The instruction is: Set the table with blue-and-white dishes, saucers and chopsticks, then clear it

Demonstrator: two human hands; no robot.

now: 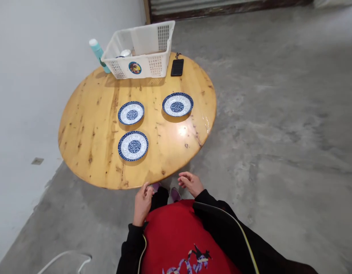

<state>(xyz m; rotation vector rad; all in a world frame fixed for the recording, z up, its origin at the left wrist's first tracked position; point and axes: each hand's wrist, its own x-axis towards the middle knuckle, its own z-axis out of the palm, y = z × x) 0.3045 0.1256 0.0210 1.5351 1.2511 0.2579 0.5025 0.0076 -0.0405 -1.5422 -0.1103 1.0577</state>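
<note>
Three blue-and-white patterned plates lie on a round wooden table (pixel 93 125): one near the front (pixel 133 145), one behind it (pixel 131 112) and one to the right (pixel 177 104). My left hand (pixel 143 201) hangs just below the table's front edge with its fingers curled in and nothing visible in it. A little to the right, my right hand (pixel 191 183) hovers with fingers loosely bent and apart, holding nothing. Neither hand touches a plate.
A white plastic basket (pixel 141 57) with something white inside stands at the table's far side. A teal bottle (pixel 98 53) leans behind it at the left, a black phone (pixel 177 67) lies at its right. White wall left, bare concrete floor right, a white cable on the floor.
</note>
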